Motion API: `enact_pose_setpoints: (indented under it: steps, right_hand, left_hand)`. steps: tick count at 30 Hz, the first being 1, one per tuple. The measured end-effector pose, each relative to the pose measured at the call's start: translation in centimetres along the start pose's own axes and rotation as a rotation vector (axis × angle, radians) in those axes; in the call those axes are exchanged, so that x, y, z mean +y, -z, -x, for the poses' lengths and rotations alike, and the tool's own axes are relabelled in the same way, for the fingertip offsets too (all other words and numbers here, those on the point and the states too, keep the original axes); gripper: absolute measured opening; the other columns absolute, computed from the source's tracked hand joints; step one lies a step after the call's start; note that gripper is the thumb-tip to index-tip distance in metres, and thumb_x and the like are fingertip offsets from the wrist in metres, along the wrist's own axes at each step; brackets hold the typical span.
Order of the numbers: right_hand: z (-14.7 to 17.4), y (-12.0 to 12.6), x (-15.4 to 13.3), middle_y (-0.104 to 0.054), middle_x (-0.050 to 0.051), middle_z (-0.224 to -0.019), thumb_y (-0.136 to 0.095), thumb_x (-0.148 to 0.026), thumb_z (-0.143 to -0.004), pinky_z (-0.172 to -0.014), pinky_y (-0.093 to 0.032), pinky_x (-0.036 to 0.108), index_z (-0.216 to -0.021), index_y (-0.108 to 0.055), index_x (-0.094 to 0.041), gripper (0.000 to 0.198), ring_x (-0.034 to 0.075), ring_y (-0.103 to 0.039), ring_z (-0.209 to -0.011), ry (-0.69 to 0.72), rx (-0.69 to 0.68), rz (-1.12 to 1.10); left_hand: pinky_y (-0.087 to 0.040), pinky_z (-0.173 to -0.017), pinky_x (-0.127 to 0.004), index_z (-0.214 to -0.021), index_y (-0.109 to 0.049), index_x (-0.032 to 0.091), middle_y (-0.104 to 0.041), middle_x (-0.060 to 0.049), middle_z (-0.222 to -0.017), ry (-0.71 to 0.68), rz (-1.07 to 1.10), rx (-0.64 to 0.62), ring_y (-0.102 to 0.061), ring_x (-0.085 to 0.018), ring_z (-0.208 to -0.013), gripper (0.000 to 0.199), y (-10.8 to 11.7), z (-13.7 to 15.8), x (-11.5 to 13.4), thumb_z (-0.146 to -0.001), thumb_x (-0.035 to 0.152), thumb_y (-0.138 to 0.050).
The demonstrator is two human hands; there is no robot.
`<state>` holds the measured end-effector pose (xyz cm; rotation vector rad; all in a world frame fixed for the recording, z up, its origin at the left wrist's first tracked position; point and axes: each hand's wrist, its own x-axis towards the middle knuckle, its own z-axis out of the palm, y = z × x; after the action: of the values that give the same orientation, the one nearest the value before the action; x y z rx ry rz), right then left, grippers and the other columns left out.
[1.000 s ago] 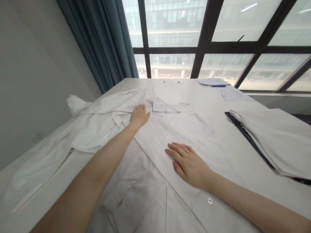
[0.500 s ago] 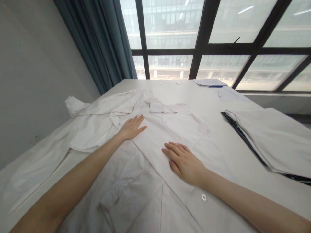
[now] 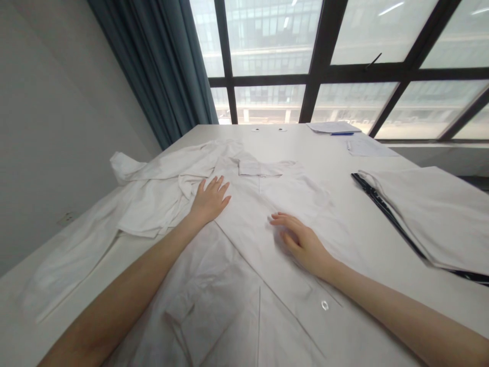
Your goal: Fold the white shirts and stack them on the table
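A white garment (image 3: pixel 244 244) with a folded collar (image 3: pixel 260 168) lies spread over the white table, its near part reaching the bottom of the view. My left hand (image 3: pixel 210 199) rests flat on its upper left part, fingers spread. Over the garment's right half is my right hand (image 3: pixel 301 242), fingers loosely bent and holding nothing; a shadow lies under it, and I cannot tell if the fingertips touch the cloth. Sleeves (image 3: pixel 153 193) and other loose cloth lie bunched to the left. Near my right forearm a small whitish ring-shaped piece (image 3: pixel 324 305) shows on the fabric.
On the right, folded white cloth (image 3: pixel 435 219) lies on a black item (image 3: pixel 389 221). Papers (image 3: pixel 332 127) and a blue pen (image 3: pixel 342 134) are at the table's far right. A blue curtain (image 3: pixel 153 66) and a dark-framed window (image 3: pixel 317 76) stand behind the table (image 3: pixel 267 142).
My right hand has lifted a little and moved to the right, its fingers now more bent. My left hand stays in place on the garment, with its fingers spread wider.
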<state>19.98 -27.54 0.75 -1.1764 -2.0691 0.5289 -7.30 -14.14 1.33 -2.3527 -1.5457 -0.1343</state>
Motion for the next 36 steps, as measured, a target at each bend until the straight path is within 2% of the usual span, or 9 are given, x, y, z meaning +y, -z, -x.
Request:
enact_pose_setpoints:
  steps: [3,7,11,16,20,24,27,31,36]
  right_hand:
    - [0.2,0.0,-0.1,-0.06,0.01,-0.135,-0.042,-0.007,-0.085,-0.111,-0.04,0.048,-0.122,-0.059,-0.02,0.042,0.021,-0.048,-0.133,0.04,0.029,0.07]
    - [0.5,0.0,-1.2,-0.054,0.012,-0.142,-0.043,-0.01,-0.089,-0.111,-0.039,0.048,-0.13,-0.056,-0.019,0.045,0.022,-0.041,-0.138,0.233,-0.157,0.205]
    - [0.7,0.2,-2.1,-0.044,0.011,-0.151,-0.045,-0.022,-0.096,-0.115,-0.032,0.045,-0.142,-0.047,-0.018,0.047,0.021,-0.031,-0.144,0.367,-0.379,0.263]
    - [0.8,0.8,-2.8,-0.036,0.004,-0.156,-0.042,-0.03,-0.099,-0.119,-0.021,0.049,-0.151,-0.035,-0.023,0.053,0.022,-0.025,-0.146,0.39,-0.553,0.257]
    - [0.7,1.2,-3.0,-0.042,-0.001,-0.153,-0.041,-0.029,-0.099,-0.118,-0.021,0.052,-0.144,-0.046,-0.029,0.045,0.025,-0.025,-0.146,0.426,-0.586,0.244]
    - [0.4,1.3,-2.8,-0.059,0.003,-0.138,-0.041,-0.024,-0.1,-0.113,-0.031,0.043,-0.131,-0.058,-0.025,0.036,0.02,-0.041,-0.137,0.468,-0.513,0.173]
    - [0.2,1.5,-2.6,-0.066,0.008,-0.123,-0.041,-0.017,-0.097,-0.103,-0.043,0.037,-0.123,-0.06,-0.02,0.032,0.019,-0.056,-0.119,0.342,-0.375,0.191]
    - [0.3,2.7,-2.3,-0.064,0.015,-0.108,-0.049,-0.015,-0.089,-0.085,-0.052,0.044,-0.113,-0.059,-0.015,0.027,0.027,-0.062,-0.099,0.049,-0.241,0.498]
    - [0.5,5.7,-2.3,-0.068,0.014,-0.093,-0.057,-0.018,-0.083,-0.073,-0.05,0.039,-0.105,-0.056,-0.014,0.023,0.027,-0.068,-0.081,-0.18,-0.527,0.733]
  left_hand:
    - [-0.015,-0.118,-0.05,-0.144,-0.044,0.015,-0.033,-0.014,-0.156,-0.139,0.061,-0.004,-0.029,-0.026,-0.145,0.052,0.9,0.7,2.1,-0.1,0.039,-0.031]
    - [-0.02,-0.118,-0.045,-0.15,-0.035,0.018,-0.027,-0.01,-0.159,-0.299,0.2,-0.11,-0.024,-0.024,-0.147,0.057,1.2,1.5,4.5,-0.101,0.046,-0.028]
    - [-0.02,-0.119,-0.044,-0.154,-0.024,0.021,-0.02,-0.007,-0.162,-0.311,0.264,-0.186,-0.017,-0.022,-0.149,0.061,0.8,1.6,4.6,-0.101,0.049,-0.027]
    - [-0.019,-0.119,-0.044,-0.155,-0.022,0.022,-0.017,-0.006,-0.162,-0.311,0.268,-0.194,-0.017,-0.022,-0.149,0.061,0.7,1.5,4.2,-0.101,0.05,-0.027]
    - [-0.018,-0.119,-0.044,-0.154,-0.023,0.021,-0.016,-0.006,-0.162,-0.303,0.258,-0.211,-0.016,-0.022,-0.15,0.061,0.8,1.6,4.3,-0.101,0.05,-0.026]
    - [-0.018,-0.119,-0.044,-0.155,-0.022,0.023,-0.017,-0.005,-0.162,-0.304,0.265,-0.206,-0.016,-0.021,-0.15,0.06,0.9,1.6,4.3,-0.101,0.051,-0.024]
    - [-0.019,-0.119,-0.043,-0.154,-0.023,0.025,-0.018,-0.004,-0.162,-0.302,0.274,-0.195,-0.018,-0.021,-0.149,0.059,0.8,1.5,4.3,-0.102,0.05,-0.023]
    - [-0.02,-0.119,-0.043,-0.154,-0.026,0.023,-0.02,-0.005,-0.162,-0.293,0.285,-0.197,-0.02,-0.02,-0.149,0.058,0.8,1.4,4.4,-0.102,0.049,-0.021]
    - [-0.019,-0.119,-0.043,-0.154,-0.024,0.023,-0.018,-0.005,-0.162,-0.289,0.292,-0.206,-0.019,-0.02,-0.149,0.058,0.7,1.5,4.4,-0.102,0.05,-0.022]
